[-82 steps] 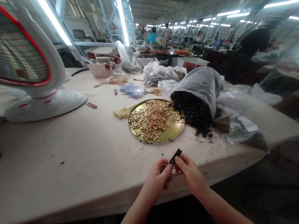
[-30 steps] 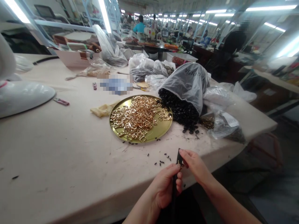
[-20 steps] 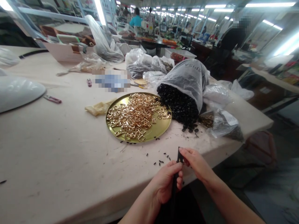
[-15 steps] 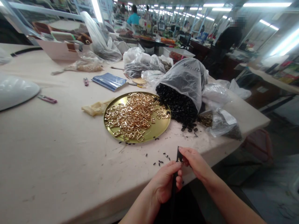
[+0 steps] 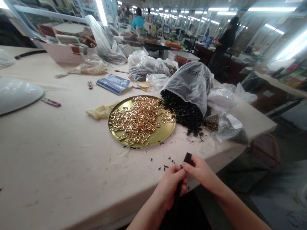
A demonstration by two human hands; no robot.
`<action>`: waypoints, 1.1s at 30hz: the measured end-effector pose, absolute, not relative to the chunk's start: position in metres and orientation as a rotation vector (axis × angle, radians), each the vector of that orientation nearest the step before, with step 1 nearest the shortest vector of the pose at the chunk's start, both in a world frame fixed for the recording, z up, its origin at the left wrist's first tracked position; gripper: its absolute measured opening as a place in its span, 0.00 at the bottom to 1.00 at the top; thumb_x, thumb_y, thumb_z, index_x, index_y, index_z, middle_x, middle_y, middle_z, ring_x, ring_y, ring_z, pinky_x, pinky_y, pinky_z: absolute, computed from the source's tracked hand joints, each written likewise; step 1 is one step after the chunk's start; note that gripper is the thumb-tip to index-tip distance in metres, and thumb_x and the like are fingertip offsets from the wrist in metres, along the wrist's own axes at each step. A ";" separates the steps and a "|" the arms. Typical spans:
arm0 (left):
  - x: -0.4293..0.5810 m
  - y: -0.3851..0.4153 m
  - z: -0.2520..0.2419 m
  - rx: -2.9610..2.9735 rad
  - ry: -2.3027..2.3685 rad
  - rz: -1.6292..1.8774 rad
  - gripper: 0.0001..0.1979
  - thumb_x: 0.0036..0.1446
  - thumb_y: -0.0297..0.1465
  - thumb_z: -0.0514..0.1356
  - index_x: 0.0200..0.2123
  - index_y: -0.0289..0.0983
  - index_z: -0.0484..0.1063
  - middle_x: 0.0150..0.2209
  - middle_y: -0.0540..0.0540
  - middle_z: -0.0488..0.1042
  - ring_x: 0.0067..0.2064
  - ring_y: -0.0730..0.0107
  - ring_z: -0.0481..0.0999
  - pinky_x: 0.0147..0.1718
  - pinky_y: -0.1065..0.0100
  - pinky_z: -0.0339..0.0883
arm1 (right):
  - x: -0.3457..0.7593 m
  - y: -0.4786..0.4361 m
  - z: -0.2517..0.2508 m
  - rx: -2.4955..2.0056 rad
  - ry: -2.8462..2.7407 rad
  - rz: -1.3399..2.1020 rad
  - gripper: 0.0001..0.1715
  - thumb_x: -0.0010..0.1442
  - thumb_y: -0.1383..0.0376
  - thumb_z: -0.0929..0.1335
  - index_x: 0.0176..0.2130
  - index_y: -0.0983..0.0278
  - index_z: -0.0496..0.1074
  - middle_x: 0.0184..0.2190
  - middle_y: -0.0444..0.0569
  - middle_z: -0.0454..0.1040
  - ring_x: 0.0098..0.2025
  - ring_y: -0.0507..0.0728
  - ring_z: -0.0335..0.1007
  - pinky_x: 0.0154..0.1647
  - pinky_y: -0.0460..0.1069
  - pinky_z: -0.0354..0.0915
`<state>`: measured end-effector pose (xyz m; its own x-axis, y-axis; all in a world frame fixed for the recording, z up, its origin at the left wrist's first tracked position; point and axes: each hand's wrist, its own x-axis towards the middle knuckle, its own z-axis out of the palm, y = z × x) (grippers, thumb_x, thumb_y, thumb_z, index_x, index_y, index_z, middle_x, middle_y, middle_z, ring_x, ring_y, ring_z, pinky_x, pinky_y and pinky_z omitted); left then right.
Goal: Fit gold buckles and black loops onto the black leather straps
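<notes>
Near the table's front edge, a black strap (image 5: 187,157) runs through both hands, its short end sticking up and its tail hanging below. My left hand (image 5: 170,182) is closed around the strap lower down. My right hand (image 5: 200,171) pinches its upper part, the thumb close to the left thumb. Fingers cover the middle of the strap, where a gold fitting showed earlier. Beyond the hands lies a round gold tray (image 5: 163,139) heaped with small gold rectangular buckles (image 5: 141,119). Several tiny black pieces (image 5: 164,167) lie scattered left of my hands.
A clear plastic bag (image 5: 189,78) spills black oval pieces (image 5: 183,111) beside the tray. Another bag (image 5: 227,126) lies to its right. Farther off are a blue book (image 5: 114,83), snips (image 5: 51,102), a yellowish cloth (image 5: 100,112) and more bags. People stand in the background.
My right thumb has come down toward the left one, and the strap's upper end now tilts right. The gold fitting between my fingers is now covered.
</notes>
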<state>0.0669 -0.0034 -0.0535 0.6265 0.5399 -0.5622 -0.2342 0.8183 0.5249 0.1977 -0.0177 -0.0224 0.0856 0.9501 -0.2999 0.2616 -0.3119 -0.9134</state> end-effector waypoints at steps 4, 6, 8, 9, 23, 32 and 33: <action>0.065 -0.006 -0.045 0.718 0.890 0.556 0.14 0.45 0.38 0.62 0.24 0.37 0.59 0.15 0.56 0.66 0.13 0.81 0.61 0.12 0.78 0.50 | 0.199 -0.021 -0.022 -1.626 -1.200 1.325 0.10 0.54 0.61 0.64 0.32 0.66 0.69 0.25 0.44 0.70 0.28 0.53 0.63 0.30 0.47 0.60; 0.063 -0.007 -0.039 0.810 0.907 0.589 0.13 0.46 0.37 0.61 0.25 0.37 0.60 0.15 0.56 0.65 0.13 0.81 0.60 0.12 0.78 0.51 | 0.198 -0.022 -0.022 -1.596 -1.224 1.313 0.10 0.56 0.62 0.63 0.32 0.66 0.69 0.24 0.44 0.69 0.27 0.52 0.63 0.29 0.47 0.61; 0.060 -0.009 -0.035 0.883 0.922 0.630 0.12 0.47 0.37 0.60 0.24 0.37 0.60 0.15 0.56 0.64 0.12 0.80 0.59 0.12 0.77 0.51 | 0.193 -0.027 -0.022 -1.613 -1.313 1.120 0.08 0.56 0.62 0.63 0.31 0.65 0.68 0.25 0.44 0.69 0.28 0.53 0.64 0.30 0.48 0.62; 0.058 -0.011 -0.034 0.927 0.928 0.658 0.11 0.48 0.37 0.59 0.23 0.38 0.60 0.15 0.56 0.64 0.12 0.80 0.59 0.13 0.77 0.51 | 0.190 -0.030 -0.023 -1.623 -1.376 0.953 0.07 0.56 0.63 0.63 0.31 0.64 0.68 0.26 0.45 0.69 0.29 0.54 0.64 0.31 0.48 0.62; 0.050 -0.036 -0.047 1.037 0.955 1.025 0.05 0.51 0.33 0.58 0.28 0.38 0.67 0.26 0.50 0.69 0.28 0.72 0.67 0.29 0.73 0.60 | 0.186 -0.076 -0.034 -1.181 -1.984 -0.121 0.23 0.53 0.74 0.65 0.48 0.56 0.65 0.36 0.49 0.72 0.39 0.58 0.69 0.40 0.55 0.67; 0.058 -0.037 -0.050 0.604 0.817 0.728 0.07 0.49 0.30 0.58 0.26 0.36 0.61 0.18 0.55 0.64 0.20 0.79 0.61 0.21 0.75 0.55 | 0.191 -0.072 -0.038 -1.240 -2.126 -0.112 0.18 0.55 0.73 0.65 0.45 0.60 0.68 0.36 0.50 0.73 0.39 0.57 0.68 0.43 0.55 0.64; 0.058 -0.036 -0.050 0.587 0.819 0.720 0.06 0.49 0.29 0.58 0.26 0.36 0.61 0.17 0.55 0.64 0.20 0.79 0.61 0.21 0.76 0.55 | 0.191 -0.071 -0.039 -1.248 -2.135 -0.103 0.18 0.55 0.73 0.65 0.45 0.60 0.68 0.36 0.50 0.73 0.40 0.57 0.68 0.43 0.55 0.64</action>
